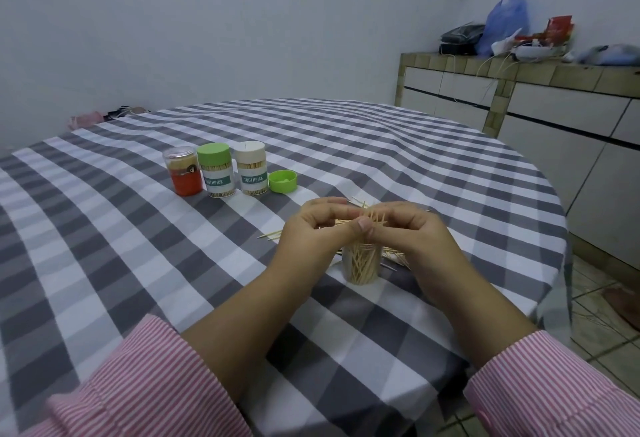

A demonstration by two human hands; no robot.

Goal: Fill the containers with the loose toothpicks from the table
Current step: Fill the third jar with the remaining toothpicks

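An open clear container (361, 265), partly filled with toothpicks, stands on the checked table just below my hands. My left hand (311, 232) and my right hand (408, 232) meet above its mouth and both pinch a small bundle of toothpicks (372, 220) between fingers and thumbs. Loose toothpicks (270, 235) lie on the cloth left of my left hand, and more (394, 258) lie behind the container, partly hidden by my hands. A green lid (283, 181) lies upside down farther back.
Three closed containers stand in a row at the back left: a red one (183, 171), a green-lidded one (216, 170) and a beige-lidded one (251, 168). The round table's edge (554, 214) drops off at the right. A tiled counter (519, 72) with bags stands beyond.
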